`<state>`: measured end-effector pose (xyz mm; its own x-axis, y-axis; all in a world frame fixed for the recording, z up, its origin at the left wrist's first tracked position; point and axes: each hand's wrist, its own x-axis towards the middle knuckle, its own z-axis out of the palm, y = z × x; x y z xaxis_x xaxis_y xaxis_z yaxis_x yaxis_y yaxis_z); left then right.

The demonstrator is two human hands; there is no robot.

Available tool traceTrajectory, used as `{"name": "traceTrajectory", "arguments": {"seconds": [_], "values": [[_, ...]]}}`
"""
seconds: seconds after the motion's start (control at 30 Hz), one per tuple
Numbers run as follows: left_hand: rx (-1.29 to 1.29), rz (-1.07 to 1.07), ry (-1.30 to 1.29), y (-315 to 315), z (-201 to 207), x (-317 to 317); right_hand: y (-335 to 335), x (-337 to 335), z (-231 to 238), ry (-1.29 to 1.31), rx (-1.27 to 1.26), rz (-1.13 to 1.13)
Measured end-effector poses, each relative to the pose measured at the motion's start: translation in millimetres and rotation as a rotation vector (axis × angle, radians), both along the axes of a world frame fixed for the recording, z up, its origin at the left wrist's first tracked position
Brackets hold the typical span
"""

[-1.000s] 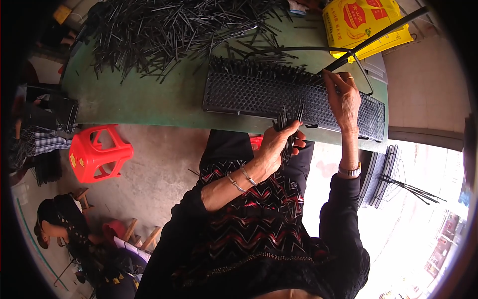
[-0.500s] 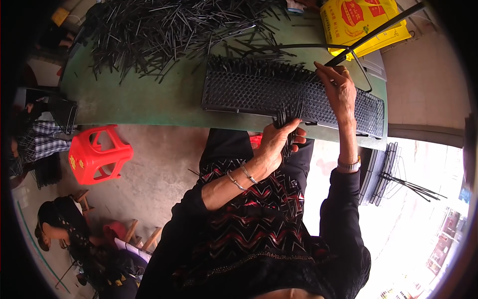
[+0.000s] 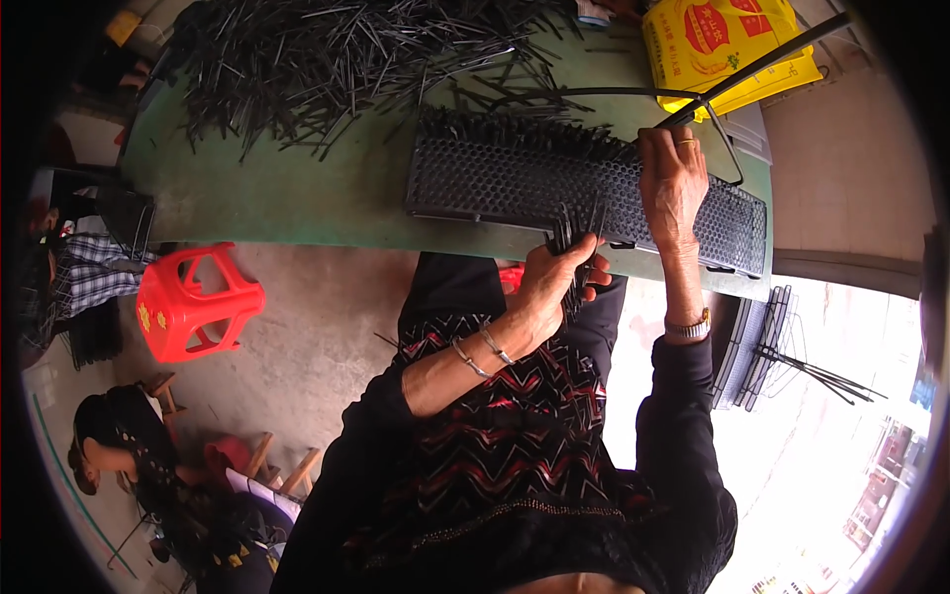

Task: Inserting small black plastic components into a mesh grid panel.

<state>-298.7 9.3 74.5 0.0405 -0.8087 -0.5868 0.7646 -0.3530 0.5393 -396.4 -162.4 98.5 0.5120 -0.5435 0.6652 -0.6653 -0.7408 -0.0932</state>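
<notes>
A bundle of thin black strips (image 3: pixel 567 236) is gripped in my left hand (image 3: pixel 542 289), just off the near edge of the green table. Beyond it lies a long black tray (image 3: pixel 495 184) with a mesh of small holes. Black strips (image 3: pixel 524 134) stand densely in the holes along its far side. Over the right part of this tray is my right hand (image 3: pixel 675 188), its fingers curled and pressed together at the end of the standing row. Whatever they pinch is hidden behind the knuckles.
A large heap of loose black strips (image 3: pixel 327 59) covers the far part of the green table (image 3: pixel 267 203). A bent black metal frame (image 3: pixel 727 139) rises behind the tray beside a yellow bag (image 3: pixel 712 49). A red stool (image 3: pixel 198 302) stands left; other people sit at the left.
My right hand's fingers, stretched toward the far edge before, are now curled down at the row of strips. My left hand holds its bundle in nearly the same place.
</notes>
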Motion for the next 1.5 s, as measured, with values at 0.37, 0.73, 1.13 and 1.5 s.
{"name": "traceTrajectory", "arguments": {"seconds": [0.37,0.73,1.13,1.5], "values": [[-0.039,0.012,0.008,0,-4,1,32,-18,-5,-0.015,0.201,-0.224],[-0.052,-0.040,-0.086,0,1,-5,54,-38,5,-0.279,1.392,0.215],[-0.061,-0.042,-0.065,-5,2,-2,44,-43,25,-0.393,1.538,0.226],[0.014,-0.027,0.202,-7,-13,-10,11,-39,9,-0.491,0.574,-0.125]]}}
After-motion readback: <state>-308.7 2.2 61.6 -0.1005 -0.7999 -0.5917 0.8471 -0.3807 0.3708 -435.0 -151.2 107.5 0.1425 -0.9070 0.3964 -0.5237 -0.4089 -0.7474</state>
